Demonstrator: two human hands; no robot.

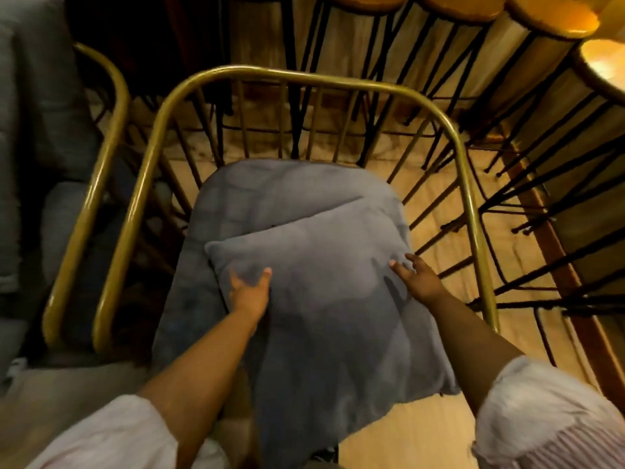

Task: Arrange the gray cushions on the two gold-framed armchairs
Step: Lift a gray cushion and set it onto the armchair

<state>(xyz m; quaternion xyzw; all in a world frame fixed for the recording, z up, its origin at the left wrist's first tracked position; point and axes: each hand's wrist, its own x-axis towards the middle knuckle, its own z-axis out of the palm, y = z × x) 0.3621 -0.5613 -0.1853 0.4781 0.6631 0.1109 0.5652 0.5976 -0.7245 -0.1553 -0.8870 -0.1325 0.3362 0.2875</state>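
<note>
A gold-framed armchair [304, 74] stands right below me, with a gray seat cushion [270, 194] lying in it. On top lies a loose gray pillow [324, 299], tilted, its near end hanging past the seat's front. My left hand [250, 289] grips the pillow's left edge, thumb on top and fingers under the fabric. At the pillow's right edge, my right hand [417, 275] presses with its fingers curled onto it. A second gold-framed armchair [101, 157] stands to the left, holding gray cushions [37, 106].
Several bar stools [551, 25] with yellow seats and thin black legs crowd the back and right side. A wooden floor [439, 211] shows through the chair's spindles. The two chairs' gold frames nearly touch at the left.
</note>
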